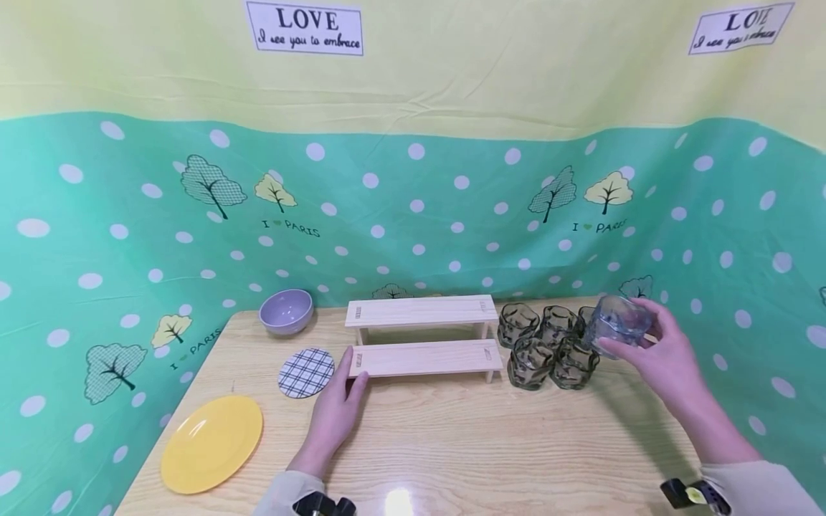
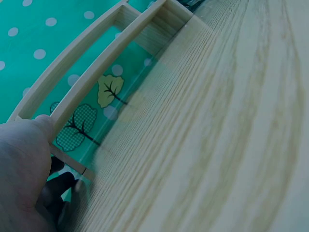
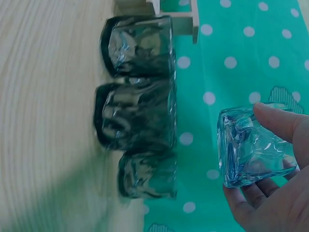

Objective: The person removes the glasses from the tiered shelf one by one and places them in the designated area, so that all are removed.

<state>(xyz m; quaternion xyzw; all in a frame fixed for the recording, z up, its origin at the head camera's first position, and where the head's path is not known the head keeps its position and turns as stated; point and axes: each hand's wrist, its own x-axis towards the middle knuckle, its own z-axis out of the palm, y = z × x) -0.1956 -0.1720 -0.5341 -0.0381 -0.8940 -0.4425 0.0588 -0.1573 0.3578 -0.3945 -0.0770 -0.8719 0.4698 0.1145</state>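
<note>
The right hand holds a clear glass tumbler lifted off the wooden table, above and just right of the cluster of smoked glass tumblers standing at the right end of the two-tier wooden shelf. The grasp is a side grip: in the right wrist view the thumb lies across the upper wall of the glass and the remaining fingers curl under it, so the tumbler is carried tilted, clear of its neighbours. Holding it by the wall rather than the rim appears to keep the fingers clear of the opening (a judgement from the grip only).

The left hand rests on the table with its fingers extended, and its fingertips touch the left end of the shelf's lower tier. This placement probably steadies the light shelf. The left wrist view shows the hand against the frame, and nothing is grasped.

Arm pose: the right forearm reaches forward from the near right with the wrist raised; the left forearm lies low, coming in from the near edge.

Left of the shelf lie a checked coaster, a purple bowl farther back, and a yellow plate at the near left.
</note>
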